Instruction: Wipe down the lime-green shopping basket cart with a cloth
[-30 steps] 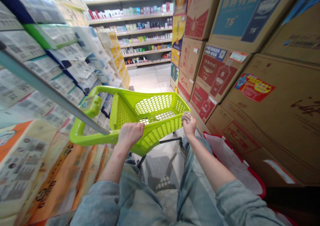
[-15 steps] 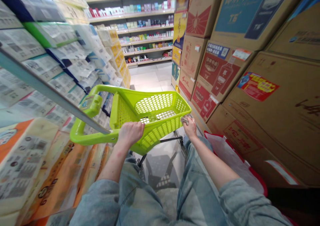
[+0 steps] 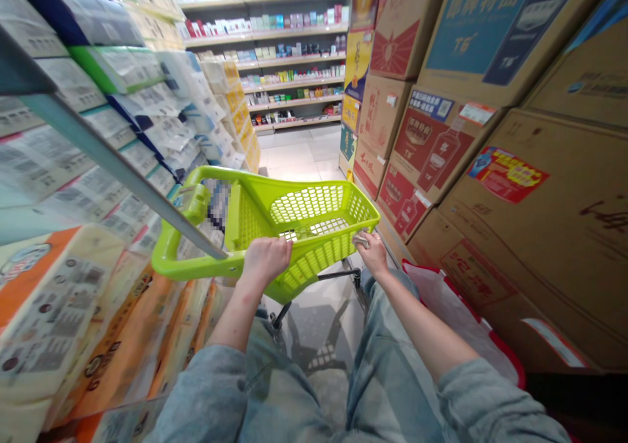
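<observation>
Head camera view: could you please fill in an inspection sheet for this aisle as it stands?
Surface: pale tiled floor running down a narrow aisle.
Things in hand: lime-green mesh basket on a dark metal frame, with its long handle off to the left.
Clutter: red-rimmed bag low down beside the right leg.
Hands: left hand grips the basket's near rim; right hand rests at its right corner, closed on a small crumpled wad.
Cables: nothing seen.
Surroundings: wrapped tissue packs stacked on the left; cardboard boxes stacked on the right; stocked shelves at the aisle's end.
</observation>
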`<state>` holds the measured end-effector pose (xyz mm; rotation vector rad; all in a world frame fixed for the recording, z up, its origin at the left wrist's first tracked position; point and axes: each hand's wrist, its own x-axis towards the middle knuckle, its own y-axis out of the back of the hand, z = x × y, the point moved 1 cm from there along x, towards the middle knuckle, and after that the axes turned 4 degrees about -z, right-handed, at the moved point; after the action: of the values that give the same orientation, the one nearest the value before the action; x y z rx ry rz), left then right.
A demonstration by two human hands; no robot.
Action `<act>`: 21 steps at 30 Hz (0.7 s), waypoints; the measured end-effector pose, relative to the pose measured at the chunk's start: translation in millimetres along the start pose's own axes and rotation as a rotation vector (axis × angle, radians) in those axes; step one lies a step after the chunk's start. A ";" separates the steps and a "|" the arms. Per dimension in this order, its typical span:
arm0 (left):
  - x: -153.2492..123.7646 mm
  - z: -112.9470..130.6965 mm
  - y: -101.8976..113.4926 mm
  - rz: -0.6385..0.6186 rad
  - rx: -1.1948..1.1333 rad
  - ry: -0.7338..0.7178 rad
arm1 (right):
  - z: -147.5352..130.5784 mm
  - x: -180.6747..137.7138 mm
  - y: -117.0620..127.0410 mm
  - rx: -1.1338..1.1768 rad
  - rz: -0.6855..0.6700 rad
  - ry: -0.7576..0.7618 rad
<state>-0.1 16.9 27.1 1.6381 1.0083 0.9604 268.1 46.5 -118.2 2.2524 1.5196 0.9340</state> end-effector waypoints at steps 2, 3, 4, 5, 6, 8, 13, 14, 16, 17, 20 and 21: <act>0.2 1.4 -0.2 0.005 -0.014 0.023 | -2.8 -3.1 2.3 0.026 -0.020 0.048; 0.4 2.0 -0.2 0.007 -0.020 0.030 | -4.5 -4.9 1.7 0.036 -0.023 0.068; 0.5 2.5 -0.2 0.008 -0.026 0.030 | -6.1 -6.1 -0.2 0.042 -0.023 0.076; 0.7 3.1 -0.1 0.008 -0.033 0.026 | -7.6 -6.7 -3.1 0.044 -0.020 0.071; 0.9 3.6 0.0 0.007 -0.039 0.019 | -8.9 -6.3 -6.6 0.044 -0.016 0.057; 1.5 4.3 0.1 0.006 -0.050 0.007 | -11.1 -4.0 -12.9 0.046 -0.005 0.016; 3.2 4.6 -0.3 0.023 -0.050 0.025 | -18.0 -4.7 -13.8 0.082 -0.008 0.026; 3.3 4.5 -0.4 0.024 -0.052 0.026 | -19.8 -6.9 -13.1 0.090 -0.016 0.050; 3.2 4.3 -0.5 0.027 -0.055 0.022 | -23.0 -11.3 -14.2 0.098 -0.030 0.105; 3.1 4.2 -0.6 0.032 -0.055 0.019 | -24.2 -12.7 -16.1 0.095 -0.033 0.126; 3.3 4.1 -1.3 0.052 -0.052 0.013 | -24.7 -12.6 -25.0 0.076 -0.038 0.148; 3.7 4.1 -1.7 0.057 -0.051 0.012 | -24.1 -11.5 -27.4 0.076 -0.040 0.145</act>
<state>4.6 19.3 25.0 1.6279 0.9421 1.0271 229.9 44.4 -119.1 2.2394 1.6819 1.0655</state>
